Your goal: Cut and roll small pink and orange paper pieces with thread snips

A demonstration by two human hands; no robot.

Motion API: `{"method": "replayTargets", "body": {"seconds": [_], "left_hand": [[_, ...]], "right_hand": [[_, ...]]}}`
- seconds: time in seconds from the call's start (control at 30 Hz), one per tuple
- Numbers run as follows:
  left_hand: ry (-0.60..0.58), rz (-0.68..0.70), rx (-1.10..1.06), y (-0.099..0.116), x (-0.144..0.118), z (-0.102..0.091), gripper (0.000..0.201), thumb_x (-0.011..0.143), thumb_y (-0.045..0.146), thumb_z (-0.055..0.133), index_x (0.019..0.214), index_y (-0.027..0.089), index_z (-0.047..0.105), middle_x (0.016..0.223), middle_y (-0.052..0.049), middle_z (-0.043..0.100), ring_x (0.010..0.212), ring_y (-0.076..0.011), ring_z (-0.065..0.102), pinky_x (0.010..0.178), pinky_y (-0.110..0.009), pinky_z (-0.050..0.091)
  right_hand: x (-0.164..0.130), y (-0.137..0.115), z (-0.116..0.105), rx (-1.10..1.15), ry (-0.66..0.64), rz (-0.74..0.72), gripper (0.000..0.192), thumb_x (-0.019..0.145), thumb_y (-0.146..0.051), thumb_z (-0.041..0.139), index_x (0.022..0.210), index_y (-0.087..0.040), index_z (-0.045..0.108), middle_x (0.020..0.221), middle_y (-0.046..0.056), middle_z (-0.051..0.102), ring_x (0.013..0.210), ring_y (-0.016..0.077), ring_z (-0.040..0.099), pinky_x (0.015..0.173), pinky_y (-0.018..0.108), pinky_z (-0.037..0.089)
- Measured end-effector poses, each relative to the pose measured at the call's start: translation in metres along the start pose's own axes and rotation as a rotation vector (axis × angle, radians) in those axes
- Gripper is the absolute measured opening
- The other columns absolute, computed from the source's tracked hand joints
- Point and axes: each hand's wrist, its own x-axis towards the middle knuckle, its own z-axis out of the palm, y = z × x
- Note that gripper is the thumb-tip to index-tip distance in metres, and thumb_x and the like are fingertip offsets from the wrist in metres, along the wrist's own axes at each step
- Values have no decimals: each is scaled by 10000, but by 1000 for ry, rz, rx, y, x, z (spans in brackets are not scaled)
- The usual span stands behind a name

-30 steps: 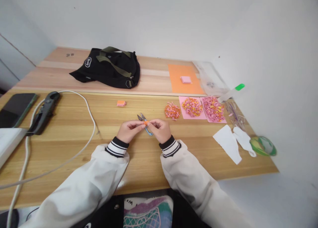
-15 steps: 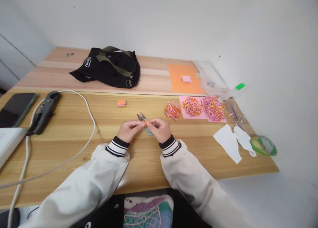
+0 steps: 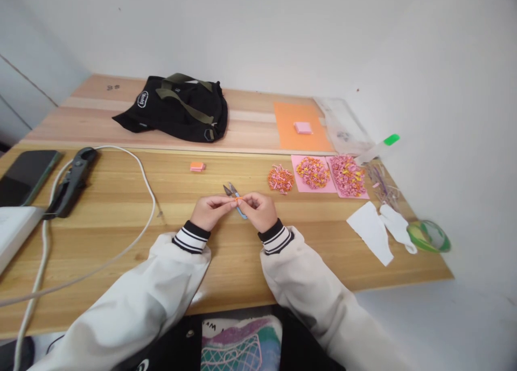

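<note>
My left hand (image 3: 208, 210) and my right hand (image 3: 258, 209) meet at the middle of the wooden table (image 3: 121, 236). Their fingertips pinch a tiny orange paper piece (image 3: 238, 199) between them. Small blue-handled snips (image 3: 234, 194) lie on the table just behind the fingers, partly hidden by my right hand. To the right sit three heaps of small folded paper bits: an orange-pink one (image 3: 280, 179) on the bare wood, and two others (image 3: 313, 172) (image 3: 347, 175) on pink sheets.
A black bag (image 3: 177, 108) and an orange sheet (image 3: 301, 126) lie on the far board. A phone (image 3: 26, 169), black pliers (image 3: 72, 180) and a white cable (image 3: 137, 198) are at left. White paper scraps (image 3: 371, 231) and a green tape roll (image 3: 428, 236) are at right.
Barely anything: my fingers have worked the orange piece slightly, so less of it shows now. The view has shifted a little.
</note>
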Motion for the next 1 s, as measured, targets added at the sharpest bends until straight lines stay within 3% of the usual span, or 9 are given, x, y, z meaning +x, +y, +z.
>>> {"method": "replayTargets", "body": {"seconds": [0.37,0.6,0.8,1.0], "left_hand": [[-11,28,4,1,-1,-1,278,497,375,756,658,153,710,745,-66,717,726,-200,654,740,-314,523],[-32,65,11,-2,0,-3,213,515,314,753,650,156,710,724,-54,716,694,-178,650,699,-282,523],[15,-14,-59,1,1,-3,264,452,345,779,623,159,702,707,-52,716,691,-181,649,730,-305,519],[45,-106,-157,-2,2,-1,328,405,380,794,618,151,695,712,-63,715,725,-201,649,803,-360,492]], "right_hand": [[1,-1,-2,70,-54,0,238,685,-383,579,657,-151,625,513,-6,559,461,89,466,447,218,378],[3,-5,-4,194,-123,77,243,658,-387,598,617,-147,583,468,-26,507,417,75,421,420,217,346],[2,-7,-4,259,-170,81,225,658,-377,595,643,-153,579,470,-34,498,417,73,422,417,215,341],[1,-6,-2,147,-111,23,188,630,-327,617,680,-148,591,507,-35,504,436,64,412,438,209,349]]}}
